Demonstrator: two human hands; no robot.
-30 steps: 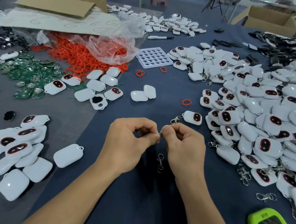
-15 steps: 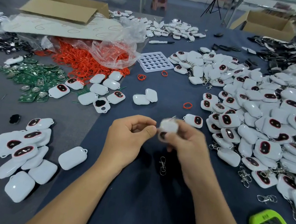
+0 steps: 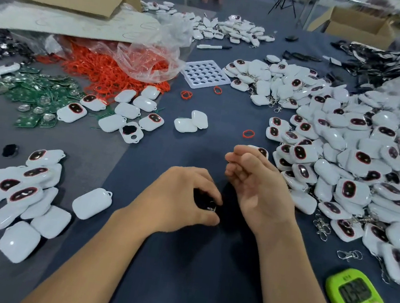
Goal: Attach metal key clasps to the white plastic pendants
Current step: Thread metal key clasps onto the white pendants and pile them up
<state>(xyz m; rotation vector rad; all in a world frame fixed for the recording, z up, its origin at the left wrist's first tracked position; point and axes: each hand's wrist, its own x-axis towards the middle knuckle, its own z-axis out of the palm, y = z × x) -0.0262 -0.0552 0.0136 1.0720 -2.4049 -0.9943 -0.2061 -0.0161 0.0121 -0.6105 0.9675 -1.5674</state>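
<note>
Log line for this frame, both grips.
left grip: pinches small metal key clasp on dark blue tablecloth | right grip: open, empty | phase: clasp pickup

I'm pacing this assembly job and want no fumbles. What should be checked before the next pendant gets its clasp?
1. Metal clasp grasped: ok, the left hand curls its fingers round it.
2. Clasp lifted off the table: cannot tell.
3. Right hand free: ok, fingers relaxed, holding nothing.
4. White pendant without a clasp nearby: ok, one lies left of the left hand.
5. Its loop exposed: ok, at its upper right corner.
6. Spare clasps available: ok, lying right of the right hand.
</note>
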